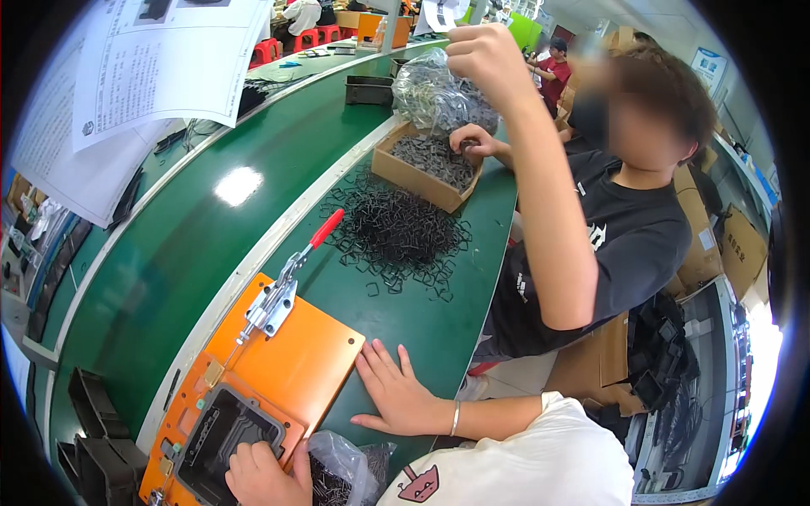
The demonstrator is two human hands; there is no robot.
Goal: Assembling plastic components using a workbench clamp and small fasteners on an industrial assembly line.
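A dark grey plastic housing [226, 438] sits in an orange fixture [291, 346] at the lower left. My left hand [263, 479] is closed over the housing's near wall, fingers bent and thumb apart on the outer side; the fingertips are partly hidden. Flat on the green tabletop, my right hand [396, 392] lies open beside the fixture's right corner, fingertips touching its edge. A toggle clamp [274, 304] with a red handle [327, 228] is mounted on the fixture. Next to my left hand is a clear plastic bag [342, 460] of small dark metal pieces.
A heap of black wire clips [396, 228] lies beyond the fixture, beside a cardboard box [422, 181] of small grey parts. A co-worker [624, 202] at the right reaches over it. Dark housings [105, 460] stand at the left; paper sheets [160, 67] hang at the upper left.
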